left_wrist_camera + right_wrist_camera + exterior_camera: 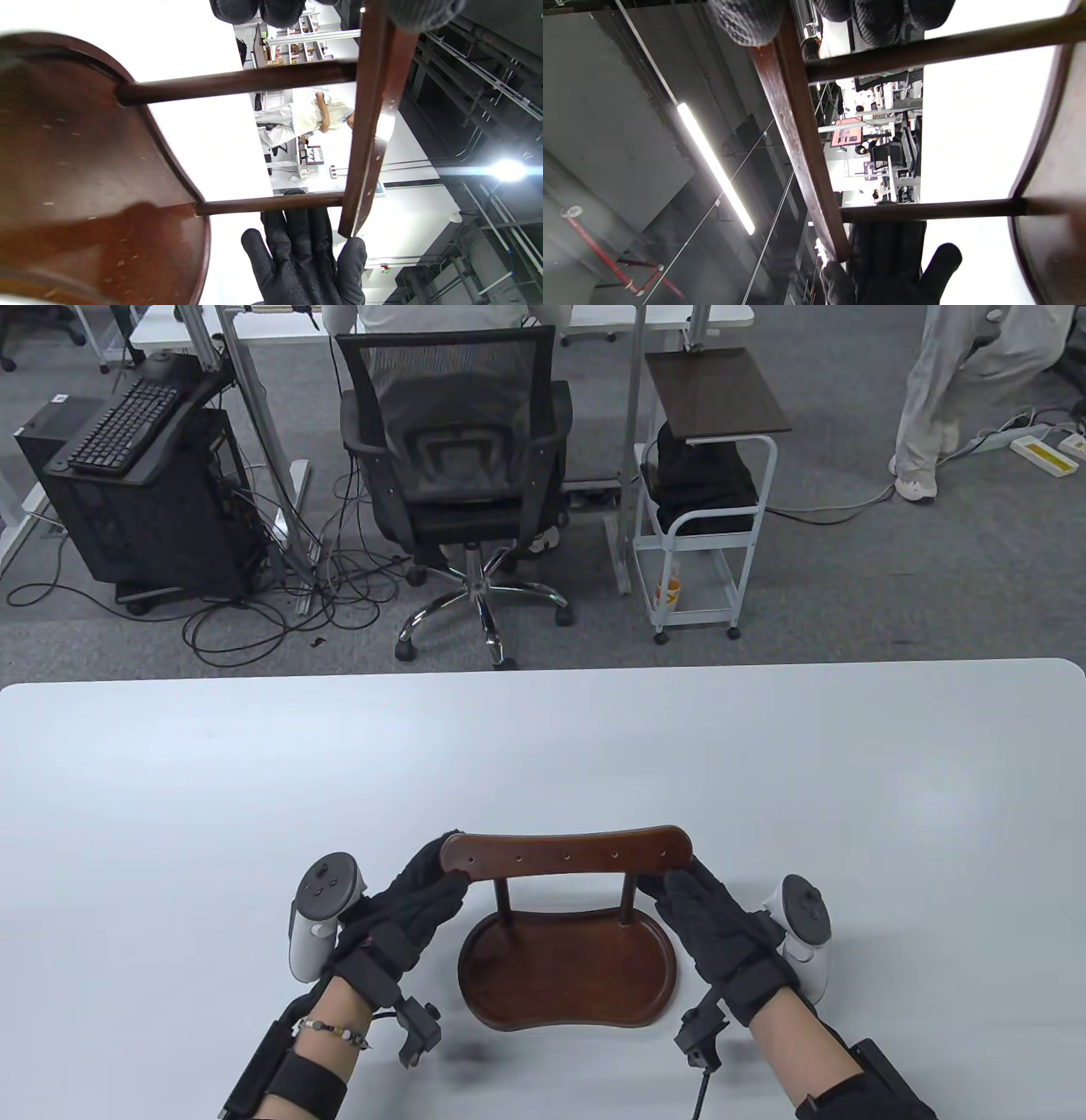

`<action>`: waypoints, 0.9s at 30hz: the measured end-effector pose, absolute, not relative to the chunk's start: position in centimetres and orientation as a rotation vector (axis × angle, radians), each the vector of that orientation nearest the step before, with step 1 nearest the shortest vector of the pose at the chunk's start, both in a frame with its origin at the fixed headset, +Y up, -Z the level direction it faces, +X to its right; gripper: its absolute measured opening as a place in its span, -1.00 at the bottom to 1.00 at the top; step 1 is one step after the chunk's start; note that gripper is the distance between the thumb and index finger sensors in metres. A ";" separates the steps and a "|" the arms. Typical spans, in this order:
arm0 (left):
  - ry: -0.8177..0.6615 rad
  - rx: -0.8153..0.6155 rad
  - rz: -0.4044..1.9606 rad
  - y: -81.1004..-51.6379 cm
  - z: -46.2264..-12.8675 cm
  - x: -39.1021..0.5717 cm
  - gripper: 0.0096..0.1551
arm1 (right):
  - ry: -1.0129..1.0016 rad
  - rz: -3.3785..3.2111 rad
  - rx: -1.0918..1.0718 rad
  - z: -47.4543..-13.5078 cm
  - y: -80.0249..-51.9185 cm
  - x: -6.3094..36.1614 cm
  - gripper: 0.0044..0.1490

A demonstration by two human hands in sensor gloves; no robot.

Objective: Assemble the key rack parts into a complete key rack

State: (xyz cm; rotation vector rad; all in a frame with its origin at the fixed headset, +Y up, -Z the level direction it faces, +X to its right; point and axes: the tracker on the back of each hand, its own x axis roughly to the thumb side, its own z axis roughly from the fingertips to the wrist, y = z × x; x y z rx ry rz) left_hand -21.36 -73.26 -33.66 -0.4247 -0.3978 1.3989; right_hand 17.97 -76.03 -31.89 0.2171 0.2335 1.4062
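Note:
The dark wooden key rack stands on the white table near the front edge. Its kidney-shaped base tray [568,976] carries two upright posts [503,903] that bear the top bar [564,853], which has a row of small holes. My left hand [454,872] grips the bar's left end. My right hand [674,881] grips its right end. In the left wrist view my fingers [275,10] and thumb sit on either side of the bar [369,127]. In the right wrist view my fingers [746,21] pinch the bar [801,140] the same way.
The white table [543,746] stretches bare beyond the rack. Past its far edge are an office chair [462,466], a white cart [704,517] and a computer tower [144,500] on the grey floor.

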 end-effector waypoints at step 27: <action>-0.091 -0.012 0.319 -71.3 -28.2 -26.3 -0.20 | -0.064 2.456 -0.053 -27.6 -74.3 22.9 -0.28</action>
